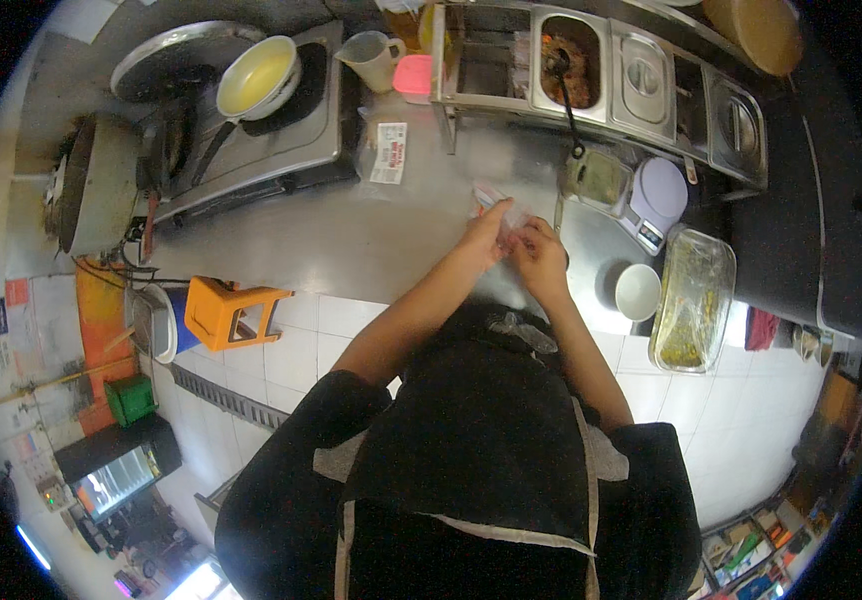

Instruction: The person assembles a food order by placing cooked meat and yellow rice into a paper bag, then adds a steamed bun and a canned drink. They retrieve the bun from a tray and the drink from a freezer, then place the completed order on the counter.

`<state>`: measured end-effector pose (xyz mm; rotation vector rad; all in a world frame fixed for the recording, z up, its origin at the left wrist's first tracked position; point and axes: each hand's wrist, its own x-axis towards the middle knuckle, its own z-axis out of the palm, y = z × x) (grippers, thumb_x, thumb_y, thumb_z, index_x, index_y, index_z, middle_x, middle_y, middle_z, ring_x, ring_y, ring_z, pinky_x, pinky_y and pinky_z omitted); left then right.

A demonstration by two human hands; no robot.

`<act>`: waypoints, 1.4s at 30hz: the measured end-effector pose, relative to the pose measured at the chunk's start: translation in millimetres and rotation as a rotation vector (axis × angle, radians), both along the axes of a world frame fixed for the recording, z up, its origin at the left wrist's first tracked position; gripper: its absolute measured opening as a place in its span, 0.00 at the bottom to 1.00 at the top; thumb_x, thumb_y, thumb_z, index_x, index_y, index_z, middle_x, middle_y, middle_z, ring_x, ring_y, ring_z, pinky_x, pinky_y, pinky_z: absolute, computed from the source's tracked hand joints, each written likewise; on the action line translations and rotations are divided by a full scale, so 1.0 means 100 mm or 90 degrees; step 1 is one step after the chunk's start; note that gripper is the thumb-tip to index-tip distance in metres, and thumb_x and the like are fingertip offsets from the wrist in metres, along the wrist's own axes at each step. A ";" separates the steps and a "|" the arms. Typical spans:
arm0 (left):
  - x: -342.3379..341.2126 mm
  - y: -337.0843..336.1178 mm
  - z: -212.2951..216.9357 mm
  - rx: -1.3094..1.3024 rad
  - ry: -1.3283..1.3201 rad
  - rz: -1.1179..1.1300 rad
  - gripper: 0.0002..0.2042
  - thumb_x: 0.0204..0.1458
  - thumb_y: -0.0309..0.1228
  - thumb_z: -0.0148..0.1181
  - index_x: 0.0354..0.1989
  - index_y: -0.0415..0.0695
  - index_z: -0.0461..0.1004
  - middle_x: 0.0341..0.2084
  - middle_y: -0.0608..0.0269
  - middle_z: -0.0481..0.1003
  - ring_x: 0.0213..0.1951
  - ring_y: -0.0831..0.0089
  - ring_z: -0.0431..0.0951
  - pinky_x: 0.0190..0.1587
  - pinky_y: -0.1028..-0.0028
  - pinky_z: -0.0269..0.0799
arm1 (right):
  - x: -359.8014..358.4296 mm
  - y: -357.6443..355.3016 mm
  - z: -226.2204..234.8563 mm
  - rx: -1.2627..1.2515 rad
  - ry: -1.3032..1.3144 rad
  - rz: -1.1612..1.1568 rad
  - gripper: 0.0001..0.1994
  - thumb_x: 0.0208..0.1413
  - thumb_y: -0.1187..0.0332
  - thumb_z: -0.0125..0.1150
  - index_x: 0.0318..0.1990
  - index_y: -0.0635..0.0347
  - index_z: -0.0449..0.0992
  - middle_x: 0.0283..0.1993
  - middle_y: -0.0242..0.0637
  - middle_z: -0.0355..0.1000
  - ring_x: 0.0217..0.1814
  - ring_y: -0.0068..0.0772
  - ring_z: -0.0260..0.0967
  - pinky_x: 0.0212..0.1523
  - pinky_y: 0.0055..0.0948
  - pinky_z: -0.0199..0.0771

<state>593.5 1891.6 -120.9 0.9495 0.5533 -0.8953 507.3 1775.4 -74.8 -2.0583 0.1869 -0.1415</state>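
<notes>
Over the front part of the steel counter (421, 235), my left hand (488, 232) and my right hand (541, 262) are close together. Both have their fingers closed on a small clear plastic bag (513, 217) with some reddish print or content; what is inside is too small to tell. Farther back on the counter lies a clear packet with a white printed label (389, 153). To the right of my hands sit a glass container (596, 180), a white kitchen scale (658, 195) and a white bowl (638, 292).
At the left, a pan of yellow liquid (254, 82) rests on a gas stove (291, 130). A measuring jug (369, 62) and pink tub (414, 77) stand behind. Steel food pans (643, 90), one with a ladle (566, 100), line the back right. A film-covered tray (693, 300) sits at the right edge.
</notes>
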 end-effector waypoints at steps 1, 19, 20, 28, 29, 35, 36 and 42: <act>0.01 0.01 0.00 0.028 0.013 0.003 0.17 0.58 0.48 0.58 0.46 0.49 0.72 0.33 0.66 0.79 0.30 0.74 0.79 0.26 0.74 0.76 | 0.01 -0.02 -0.02 0.043 -0.022 0.001 0.07 0.52 0.72 0.66 0.35 0.65 0.78 0.50 0.47 0.72 0.47 0.44 0.73 0.48 0.34 0.72; 0.17 0.07 0.09 0.016 0.060 0.082 0.31 0.56 0.56 0.58 0.60 0.46 0.63 0.52 0.52 0.69 0.53 0.57 0.72 0.58 0.55 0.72 | -0.14 -0.39 -0.04 0.381 -0.005 -0.125 0.08 0.62 0.69 0.61 0.36 0.62 0.71 0.42 0.35 0.73 0.43 0.22 0.72 0.41 0.22 0.73; 0.17 0.09 0.12 0.015 0.068 0.086 0.34 0.55 0.56 0.61 0.63 0.49 0.59 0.54 0.49 0.67 0.53 0.56 0.72 0.57 0.54 0.73 | -0.15 -0.40 -0.04 0.411 0.025 -0.151 0.08 0.63 0.69 0.61 0.36 0.62 0.70 0.39 0.34 0.74 0.40 0.21 0.72 0.39 0.22 0.73; -0.09 0.11 0.41 0.124 0.070 0.078 0.41 0.52 0.54 0.64 0.67 0.40 0.54 0.58 0.42 0.60 0.57 0.50 0.69 0.59 0.55 0.69 | -0.27 -0.49 0.19 0.453 -0.124 -0.293 0.04 0.64 0.73 0.57 0.40 0.60 0.67 0.37 0.38 0.75 0.38 0.29 0.77 0.38 0.27 0.79; -0.17 0.11 0.46 0.176 0.017 0.036 0.41 0.52 0.53 0.65 0.67 0.41 0.54 0.58 0.43 0.61 0.57 0.51 0.69 0.57 0.56 0.71 | -0.31 -0.54 0.24 0.486 -0.145 -0.288 0.04 0.64 0.74 0.56 0.40 0.59 0.67 0.38 0.38 0.75 0.38 0.30 0.78 0.39 0.28 0.80; -0.42 -0.01 0.85 -0.079 -0.136 -0.110 0.21 0.60 0.43 0.60 0.54 0.42 0.68 0.44 0.56 0.74 0.45 0.66 0.77 0.47 0.70 0.72 | -0.49 -0.65 0.48 0.588 -0.095 -0.198 0.07 0.61 0.78 0.57 0.42 0.58 0.67 0.35 0.37 0.76 0.34 0.25 0.74 0.38 0.28 0.78; -0.40 -0.03 0.91 -0.175 -0.137 -0.119 0.16 0.61 0.40 0.58 0.50 0.42 0.71 0.40 0.59 0.76 0.42 0.69 0.78 0.46 0.72 0.72 | -0.49 -0.65 0.50 0.580 -0.083 -0.167 0.07 0.61 0.78 0.57 0.43 0.59 0.66 0.34 0.37 0.76 0.33 0.24 0.73 0.36 0.26 0.77; -0.32 -0.02 0.96 0.031 -0.385 -0.132 0.08 0.61 0.34 0.60 0.30 0.46 0.73 0.28 0.69 0.76 0.31 0.80 0.75 0.37 0.77 0.72 | -0.30 -0.57 0.44 0.342 0.007 -0.260 0.14 0.60 0.72 0.62 0.52 0.59 0.70 0.41 0.31 0.75 0.42 0.20 0.71 0.41 0.22 0.74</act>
